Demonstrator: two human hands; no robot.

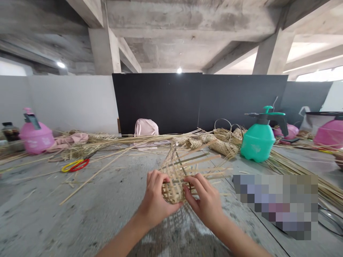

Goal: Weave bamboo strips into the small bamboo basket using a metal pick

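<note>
A partly woven bamboo basket (173, 192) is held between my two hands above the grey table. Its rounded, woven end faces me, while loose strips (211, 166) fan out from it away and to the right. My left hand (154, 194) grips the left side, thumb along the lower edge and fingers curled over the top. At the right side, my right hand (205, 196) pinches a strip of the weave between thumb and fingertips. One darker strip (184, 162) crosses the paler ones. The basket's underside is hidden from me.
Red-and-yellow-handled scissors (76, 165) lie left. A green spray bottle (258, 139) stands right, a pink spray bottle (36, 134) far left. Woven pieces (223, 147) and long bamboo strips (302, 169) lie behind and to the right. A pixelated patch covers something near my right forearm.
</note>
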